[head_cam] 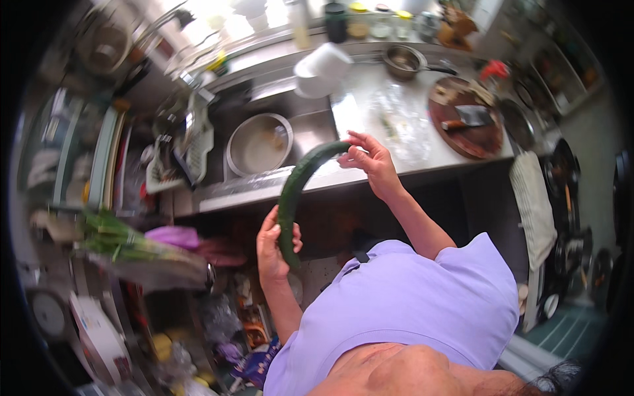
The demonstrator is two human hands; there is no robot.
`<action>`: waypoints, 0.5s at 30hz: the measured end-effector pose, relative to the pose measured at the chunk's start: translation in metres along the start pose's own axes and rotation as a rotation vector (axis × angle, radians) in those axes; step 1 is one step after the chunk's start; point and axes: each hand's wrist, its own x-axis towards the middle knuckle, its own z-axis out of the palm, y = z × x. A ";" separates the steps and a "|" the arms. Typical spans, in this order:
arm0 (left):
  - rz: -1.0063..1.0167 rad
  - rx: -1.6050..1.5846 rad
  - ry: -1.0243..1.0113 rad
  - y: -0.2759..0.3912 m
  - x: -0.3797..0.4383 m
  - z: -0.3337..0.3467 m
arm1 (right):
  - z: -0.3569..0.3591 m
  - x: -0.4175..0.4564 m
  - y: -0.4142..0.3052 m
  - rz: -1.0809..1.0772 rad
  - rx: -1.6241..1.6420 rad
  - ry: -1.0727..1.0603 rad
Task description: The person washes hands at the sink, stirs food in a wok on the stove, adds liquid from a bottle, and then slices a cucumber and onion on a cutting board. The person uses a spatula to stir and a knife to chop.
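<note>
A long, curved dark-green cucumber (296, 185) spans the space between my two hands, in front of the counter's edge. My left hand (275, 242) grips its lower end, thumb on one side and fingers on the other. At the upper end, the fingertips and thumb of my right hand (369, 161) are closed around the tip. Beyond the cucumber, a round metal basin (260, 144) sits in the stainless steel sink (312, 126). A crumpled clear plastic bag (402, 123) lies on the white counter (359, 111) past my right hand.
A cleaver (473, 117) lies on a round wooden chopping board (463, 141) at the right. Behind stands a metal saucepan (403, 62), near white plastic containers (322, 69). A dish rack (198, 143) flanks the sink. Bagged leafy greens (116, 237) are at the left.
</note>
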 end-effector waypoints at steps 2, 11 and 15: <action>-0.138 0.033 -0.096 -0.031 0.022 0.027 | -0.042 -0.024 -0.011 -0.009 -0.275 0.261; -0.368 0.152 -0.160 -0.159 0.116 0.155 | -0.243 -0.064 -0.072 -0.104 -0.154 0.577; -0.309 0.057 -0.084 -0.216 0.166 0.222 | -0.393 -0.016 -0.048 0.231 -0.793 0.693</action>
